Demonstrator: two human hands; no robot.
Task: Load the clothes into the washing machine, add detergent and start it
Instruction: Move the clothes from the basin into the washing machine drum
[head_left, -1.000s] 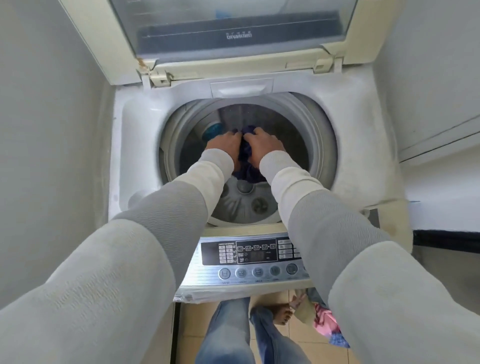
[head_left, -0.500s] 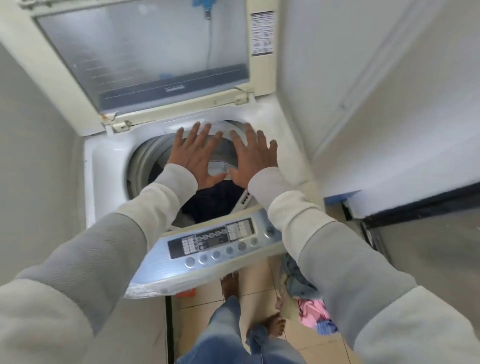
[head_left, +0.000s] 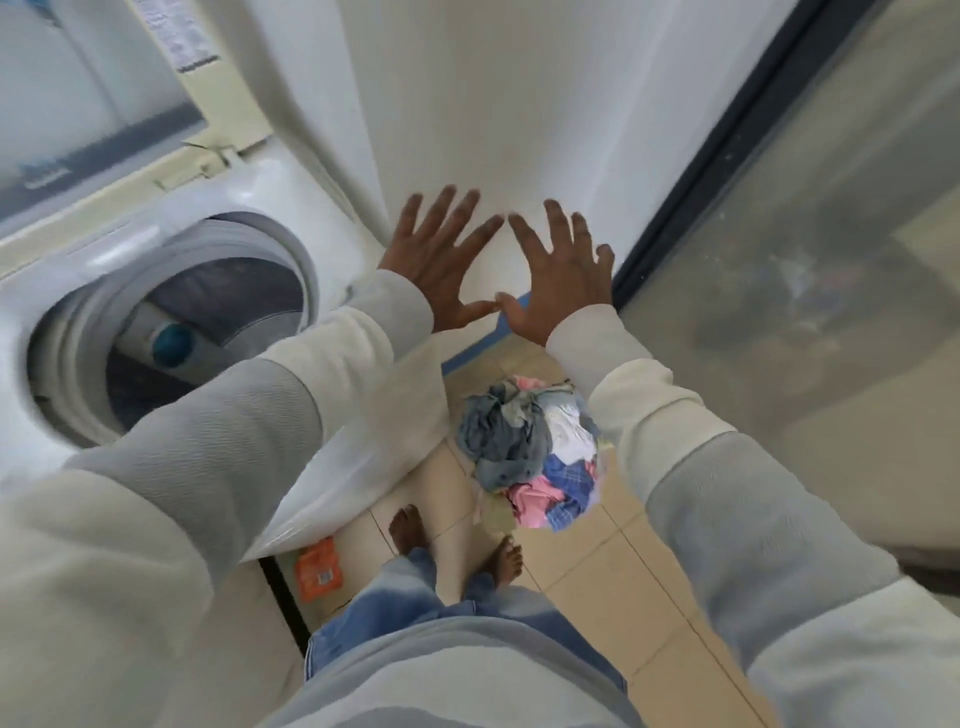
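Beige tiles (head_left: 587, 561) between clothes pile (head_left: 524, 447) and edge of washing machine (head_left: 291, 208)

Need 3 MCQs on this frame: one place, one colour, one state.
1. The clothes pile lies: A in the drum; B on the floor beside the washer; C on the lid.
2. The packet on the floor is: A orange; B green; C black.
3. The left hand and right hand are: A gripping clothes; B open, empty; C curled into fists.
Key: B, the pile sits on the floor; A, its orange shows plainly; B, both spread wide, holding nothing.
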